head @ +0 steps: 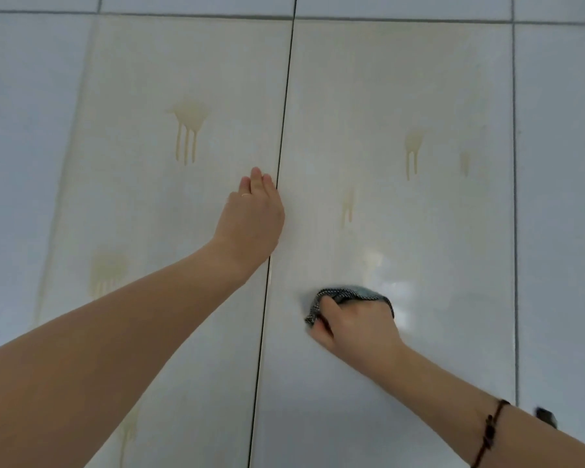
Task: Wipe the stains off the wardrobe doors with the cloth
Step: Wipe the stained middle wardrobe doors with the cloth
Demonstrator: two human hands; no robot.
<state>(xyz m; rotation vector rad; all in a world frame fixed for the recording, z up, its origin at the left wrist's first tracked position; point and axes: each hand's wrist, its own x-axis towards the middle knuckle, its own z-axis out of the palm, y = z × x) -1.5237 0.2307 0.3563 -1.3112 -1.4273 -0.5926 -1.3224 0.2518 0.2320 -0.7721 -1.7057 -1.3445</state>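
Observation:
Two glossy white wardrobe doors fill the view, the left door (pixel 156 204) and the right door (pixel 419 96), split by a dark vertical gap. My left hand (pixel 254 214) lies flat with straight fingers on the left door's right edge. My right hand (pixel 355 325) grips a dark dotted cloth (pixel 348 293) and presses it against the lower right door. Yellowish drip stains show on the left door (pixel 187 130) and lower left (pixel 108 271). More drip stains mark the right door (pixel 412 152) and nearer the gap (pixel 348 206).
A dark horizontal seam (pixel 385 19) runs above the doors. Further white panels flank them on the left (pixel 24 130) and right (pixel 561 163). A wet sheen (pixel 402 292) shows on the right door beside the cloth. My right forearm wears a dark bracelet (pixel 490 430).

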